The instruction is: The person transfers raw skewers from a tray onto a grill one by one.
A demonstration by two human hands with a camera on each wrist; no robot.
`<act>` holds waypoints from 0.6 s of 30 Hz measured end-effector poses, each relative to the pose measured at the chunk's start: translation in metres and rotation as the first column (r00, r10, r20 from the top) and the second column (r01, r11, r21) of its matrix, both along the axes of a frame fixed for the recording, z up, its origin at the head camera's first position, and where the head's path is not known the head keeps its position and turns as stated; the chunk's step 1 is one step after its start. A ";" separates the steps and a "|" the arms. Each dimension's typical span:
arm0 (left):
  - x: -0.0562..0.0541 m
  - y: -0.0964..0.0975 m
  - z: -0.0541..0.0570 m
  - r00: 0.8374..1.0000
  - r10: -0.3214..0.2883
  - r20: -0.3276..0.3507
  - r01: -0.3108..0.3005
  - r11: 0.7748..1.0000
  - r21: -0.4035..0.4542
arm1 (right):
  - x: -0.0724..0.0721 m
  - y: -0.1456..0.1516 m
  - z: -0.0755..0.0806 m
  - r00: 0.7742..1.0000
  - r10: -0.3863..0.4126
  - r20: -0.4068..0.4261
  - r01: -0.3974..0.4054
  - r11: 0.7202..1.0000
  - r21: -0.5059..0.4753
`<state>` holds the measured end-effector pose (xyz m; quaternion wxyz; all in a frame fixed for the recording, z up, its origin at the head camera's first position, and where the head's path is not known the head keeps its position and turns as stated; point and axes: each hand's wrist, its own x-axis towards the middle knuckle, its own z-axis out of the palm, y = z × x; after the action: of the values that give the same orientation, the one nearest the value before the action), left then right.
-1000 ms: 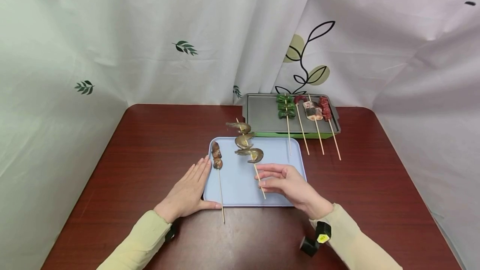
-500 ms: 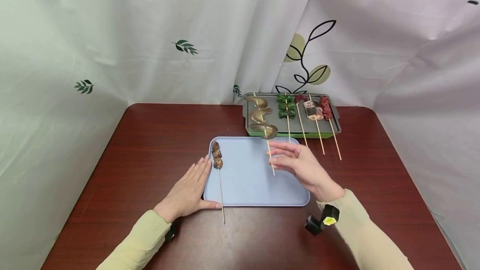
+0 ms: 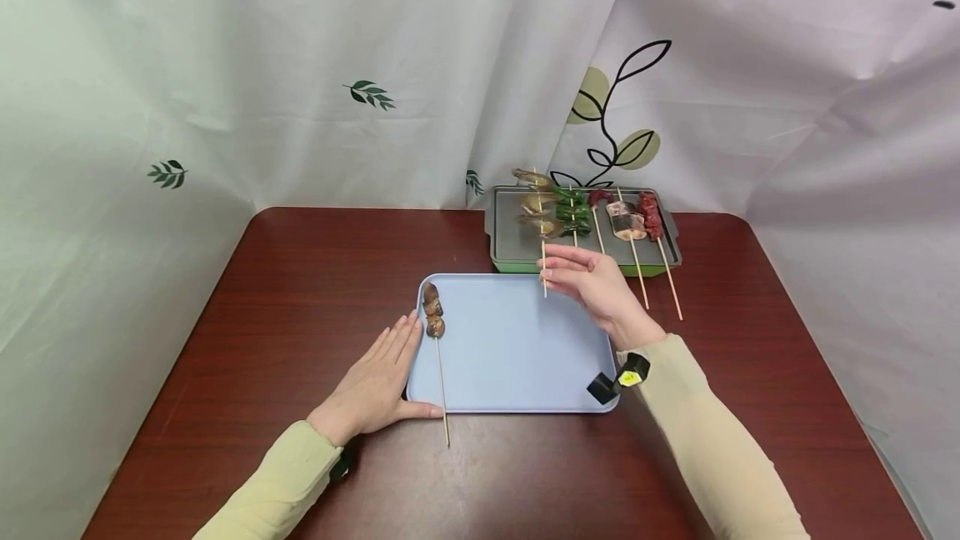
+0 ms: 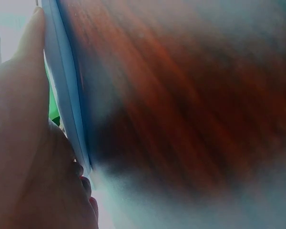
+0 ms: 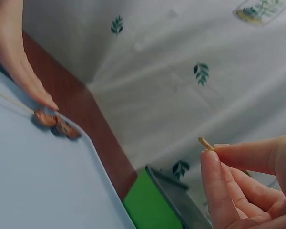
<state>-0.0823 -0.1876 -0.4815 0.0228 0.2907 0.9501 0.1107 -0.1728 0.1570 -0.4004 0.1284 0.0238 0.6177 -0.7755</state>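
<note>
In the head view my right hand (image 3: 600,290) pinches the lower stick of a shrimp skewer (image 3: 537,205) between thumb and fingertips. Its shrimp overlap the grey griddle (image 3: 512,244) in this view, just left of a green pepper skewer (image 3: 573,213). The right wrist view shows the stick's end (image 5: 206,143) poking out from the pinch. My left hand (image 3: 381,377) lies with straight fingers along the left edge of a light blue tray (image 3: 517,348), thumb at its near edge. Beside those fingers, on the tray, a skewer with brown chunks (image 3: 434,323) sticks out over the near rim.
On the griddle's right half lie a skewer with a dark red curled piece (image 3: 600,198), a fish-slice skewer (image 3: 626,222) and a red meat skewer (image 3: 651,217), their sticks pointing nearer. The griddle has a green base (image 5: 150,202). A patterned white curtain (image 3: 300,107) closes off the back.
My right hand has carried the shrimp skewer from over the tray, first rightward and away, then farther back to the griddle beside the green peppers. The left hand has stayed at the tray's edge.
</note>
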 end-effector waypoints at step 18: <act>0.000 0.000 0.001 1.000 0.003 0.012 -0.003 1.000 0.003 | -0.019 -0.001 -0.017 0.998 0.017 0.053 -0.029 0.972 0.233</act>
<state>-0.0824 -0.1873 -0.4803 0.0279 0.2887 0.9502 0.1139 -0.1920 0.1562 -0.4176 0.1491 0.0513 0.7015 -0.6950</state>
